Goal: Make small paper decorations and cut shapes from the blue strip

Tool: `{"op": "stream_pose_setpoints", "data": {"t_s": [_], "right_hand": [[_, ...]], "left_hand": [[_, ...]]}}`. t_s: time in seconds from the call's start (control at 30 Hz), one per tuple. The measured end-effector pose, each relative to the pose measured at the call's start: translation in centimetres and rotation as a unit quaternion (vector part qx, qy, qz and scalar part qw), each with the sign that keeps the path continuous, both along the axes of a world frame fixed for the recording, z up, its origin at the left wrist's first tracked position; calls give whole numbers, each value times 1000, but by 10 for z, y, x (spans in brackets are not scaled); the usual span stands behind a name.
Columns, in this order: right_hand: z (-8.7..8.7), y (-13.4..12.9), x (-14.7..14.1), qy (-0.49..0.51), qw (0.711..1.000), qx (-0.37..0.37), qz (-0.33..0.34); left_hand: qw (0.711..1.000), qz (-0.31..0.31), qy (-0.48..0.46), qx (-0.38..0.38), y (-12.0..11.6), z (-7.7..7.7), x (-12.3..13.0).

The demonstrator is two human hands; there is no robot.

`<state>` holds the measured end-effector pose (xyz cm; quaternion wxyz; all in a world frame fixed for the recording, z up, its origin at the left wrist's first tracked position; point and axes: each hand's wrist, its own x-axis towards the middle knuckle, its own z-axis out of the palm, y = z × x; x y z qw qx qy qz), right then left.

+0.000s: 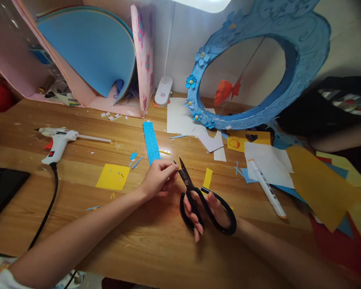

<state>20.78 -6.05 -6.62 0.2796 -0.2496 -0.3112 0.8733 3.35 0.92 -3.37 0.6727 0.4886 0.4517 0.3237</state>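
Observation:
My left hand [159, 179] is closed in a pinch, its fingertips at the scissors' blades. Between those fingertips and the blades shows a tiny bit of orange-yellow paper [179, 167]. My right hand [218, 206] holds a pair of black-handled scissors [187, 181], fingers through the loops. The blades stand slightly apart and point away from me. Just beyond my left hand lies a blue paper strip [151, 140] with drawn petal shapes, its near end hidden by that hand. A yellow paper strip [208, 178] rests on the table, right of the blades.
A hot glue gun [58, 144] lies at the left near a yellow square [111, 176]. At the back stand a blue flowered ring frame [192, 92] and a pink box [142, 60]. A marker [267, 188] and paper sheets cover the right. Another person's arm [339, 136] reaches in there.

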Motion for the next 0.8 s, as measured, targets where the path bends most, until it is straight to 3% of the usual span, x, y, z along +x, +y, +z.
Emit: {"op": "stream_pose_setpoints", "data": {"t_s": [0.23, 0.8], "right_hand": [[0, -2, 0, -2, 1000, 12, -12], [-5, -4, -1, 2, 1000, -23, -3]], "left_hand": [[999, -11, -15, 34, 2, -2, 0], [999, -15, -9, 28, 3, 0, -1]]}}
